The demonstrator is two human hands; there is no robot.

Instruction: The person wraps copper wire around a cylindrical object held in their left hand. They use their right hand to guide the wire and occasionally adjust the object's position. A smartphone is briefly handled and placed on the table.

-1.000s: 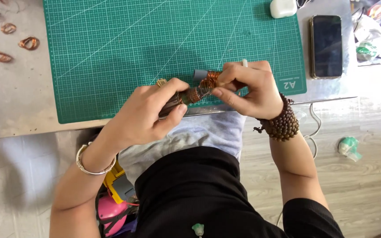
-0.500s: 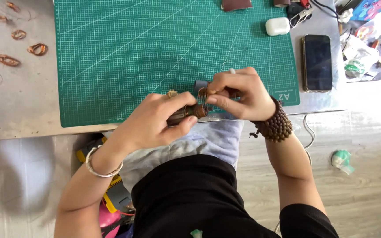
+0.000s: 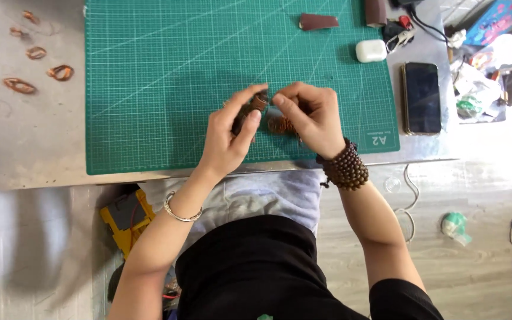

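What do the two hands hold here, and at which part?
Both hands pinch a small brown coil of copper-coloured wire above the green cutting mat: left hand at its left end, right hand at its right side.

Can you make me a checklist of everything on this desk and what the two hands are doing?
Surface: grey table with a green cutting mat on it.
Job's things: a small dark piece wound with copper wire, held over the mat; more copper wire under the fingers.
Clutter: copper wire loops left of the mat, a white earbud case, a dark phone, a brown wedge-shaped piece, a pile of small oddments at far right.
Grip: left hand pinches the wound piece; right hand pinches it from the other side.
Cables: white cable hanging off the table edge; black cable at top.
Surroundings: wooden floor, yellow tool under the table.
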